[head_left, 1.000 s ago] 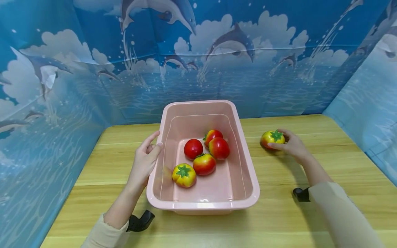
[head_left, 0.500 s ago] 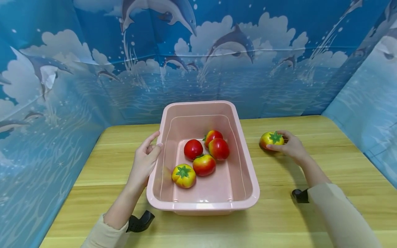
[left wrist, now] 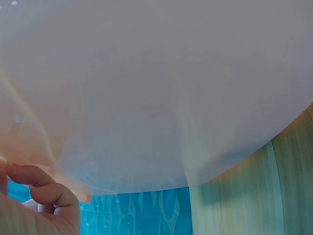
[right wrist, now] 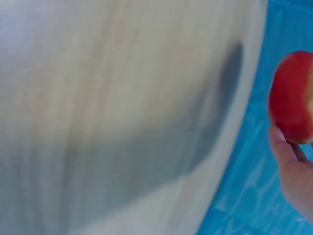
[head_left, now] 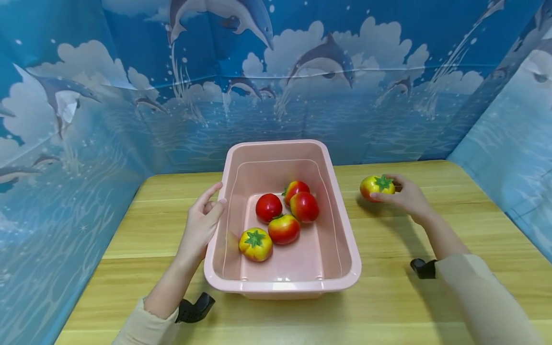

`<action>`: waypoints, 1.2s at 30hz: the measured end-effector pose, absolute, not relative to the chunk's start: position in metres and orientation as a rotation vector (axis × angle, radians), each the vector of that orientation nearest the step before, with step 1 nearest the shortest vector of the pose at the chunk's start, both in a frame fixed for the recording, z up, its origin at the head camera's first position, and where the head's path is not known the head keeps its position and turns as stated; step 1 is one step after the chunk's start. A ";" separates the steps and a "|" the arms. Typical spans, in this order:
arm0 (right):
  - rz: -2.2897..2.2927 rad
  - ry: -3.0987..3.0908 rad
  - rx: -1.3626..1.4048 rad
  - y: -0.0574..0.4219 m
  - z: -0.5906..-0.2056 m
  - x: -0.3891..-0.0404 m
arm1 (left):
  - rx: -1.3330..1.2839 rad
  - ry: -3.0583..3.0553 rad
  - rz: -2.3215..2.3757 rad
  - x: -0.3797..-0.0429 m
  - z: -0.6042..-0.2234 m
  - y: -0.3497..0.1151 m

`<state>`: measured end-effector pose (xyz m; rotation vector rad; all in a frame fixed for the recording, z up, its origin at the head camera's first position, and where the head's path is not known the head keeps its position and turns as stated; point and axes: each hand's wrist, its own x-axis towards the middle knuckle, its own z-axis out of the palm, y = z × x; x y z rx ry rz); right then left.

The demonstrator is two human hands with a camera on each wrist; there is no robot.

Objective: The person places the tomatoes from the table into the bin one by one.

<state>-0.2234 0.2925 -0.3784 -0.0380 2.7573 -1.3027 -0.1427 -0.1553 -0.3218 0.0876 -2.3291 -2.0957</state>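
My right hand (head_left: pixel 407 196) grips a yellow-and-red tomato (head_left: pixel 372 187) with a green leafy top, between thumb and fingers, to the right of a pink plastic basin (head_left: pixel 282 286). The tomato looks slightly raised, with its shadow on the wood below. In the right wrist view, the red side of that tomato (right wrist: pixel 291 98) shows above my fingertips. My left hand (head_left: pixel 204 223) holds the basin's left rim, thumb and forefinger on the edge; its other fingers are partly hidden. Inside the basin lie several tomatoes, among them a yellow one (head_left: pixel 256 245) and a red one (head_left: pixel 269 208).
The basin stands on a light wooden table (head_left: pixel 388 297). A blue curtain printed with dolphins (head_left: pixel 366 120) encloses the back and both sides. Black wrist devices, such as the one on the left wrist (head_left: pixel 196 308), jut out beneath both sleeves.
My right hand has lifted the tomato slightly off the table, where it sat before. The left hand and the basin have stayed put.
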 end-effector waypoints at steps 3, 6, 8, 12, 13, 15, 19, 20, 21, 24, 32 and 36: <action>-1.291 2.746 -0.073 0.290 -0.368 -0.224 | 0.087 -2.329 -2.095 -0.143 -0.322 -0.155; -1.271 2.737 -0.102 0.287 -0.354 -0.221 | 0.088 -2.334 -2.093 -0.143 -0.322 -0.155; -1.268 2.732 -0.117 0.283 -0.344 -0.218 | 0.086 -2.334 -2.094 -0.143 -0.322 -0.155; -1.264 2.755 -0.148 0.276 -0.321 -0.214 | 0.076 -2.324 -2.096 -0.143 -0.322 -0.155; -1.261 2.764 -0.157 0.275 -0.315 -0.213 | 0.076 -2.323 -2.095 -0.144 -0.322 -0.155; -1.246 2.784 -0.181 0.270 -0.305 -0.209 | 0.074 -2.319 -2.095 -0.144 -0.323 -0.155; -1.226 2.797 -0.225 0.259 -0.286 -0.201 | 0.074 -2.317 -2.098 -0.144 -0.323 -0.155; -1.222 2.794 -0.236 0.256 -0.282 -0.198 | 0.074 -2.313 -2.100 -0.144 -0.324 -0.155; -1.215 2.789 -0.240 0.252 -0.278 -0.196 | 0.075 -2.312 -2.101 -0.144 -0.323 -0.155; -1.211 2.764 -0.266 0.241 -0.269 -0.189 | 0.070 -2.305 -2.104 -0.143 -0.323 -0.156; -1.246 2.713 -0.414 0.220 -0.261 -0.178 | 0.066 -2.315 -2.099 -0.143 -0.323 -0.156; -1.261 2.688 -0.477 0.213 -0.259 -0.174 | 0.078 -2.323 -2.096 -0.143 -0.323 -0.156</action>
